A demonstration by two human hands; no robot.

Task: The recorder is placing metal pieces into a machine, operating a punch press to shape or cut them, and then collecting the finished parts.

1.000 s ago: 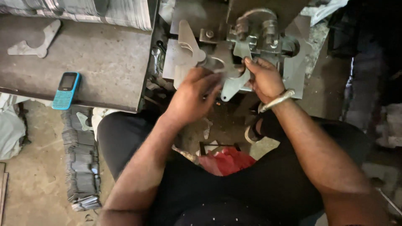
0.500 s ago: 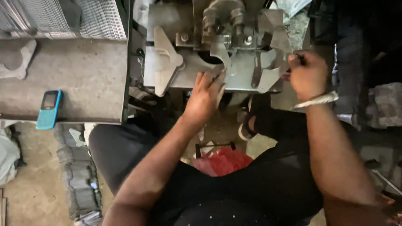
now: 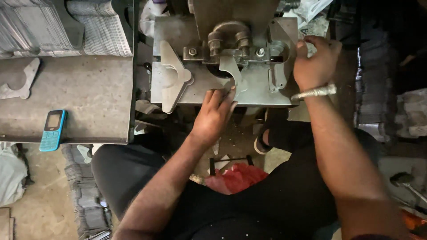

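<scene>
- Left hand (image 3: 213, 113) sits at the front edge of the press plate (image 3: 200, 89), fingers stretched out almost flat, fingertips pinching the lower end of a curved metal blank (image 3: 233, 73). That blank lies on the plate with its top tucked under the clamp block (image 3: 227, 51) in the middle.
- Right hand (image 3: 316, 64) is over at the right side of the plate, fingers curled in around a second cut piece (image 3: 280, 66) that stands along that edge. Looks like a grip, but honestly can't tell how tight from here. There's a metal bangle (image 3: 313, 92) on that wrist.
- A triangular-ish blank (image 3: 171, 75) lies on the left part of the plate, nobody touching it.
- To the left there's a grey steel table (image 3: 84, 98) with a blue phone (image 3: 52, 130) near its front edge and one loose cutout (image 3: 20, 80) further back.
- Stacks of thin sheet pieces (image 3: 98, 26) along the back of that table.
- Something red (image 3: 235, 177) on the floor between the person's knees, well below the plate.
</scene>
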